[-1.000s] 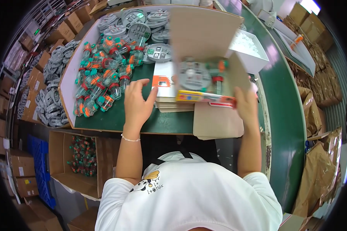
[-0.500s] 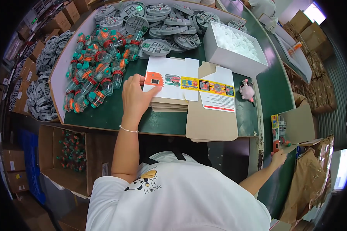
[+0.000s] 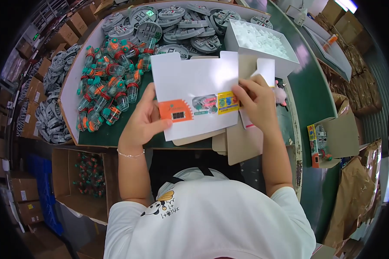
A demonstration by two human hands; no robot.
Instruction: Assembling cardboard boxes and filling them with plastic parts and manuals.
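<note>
Holding a flat white printed carton blank (image 3: pixel 199 97) above the green worktop (image 3: pixel 309 86), the person grips it with both hands: the left hand (image 3: pixel 140 125) pinches its lower left edge, the right hand (image 3: pixel 255 101) clasps its right edge. Beneath the blank lie brown cardboard sheets (image 3: pixel 240 142). Left of the blank sits a heap of orange-and-teal clear toys (image 3: pixel 108 86); beyond it, a white tray box (image 3: pixel 261 45) and grey round parts (image 3: pixel 181 21).
</note>
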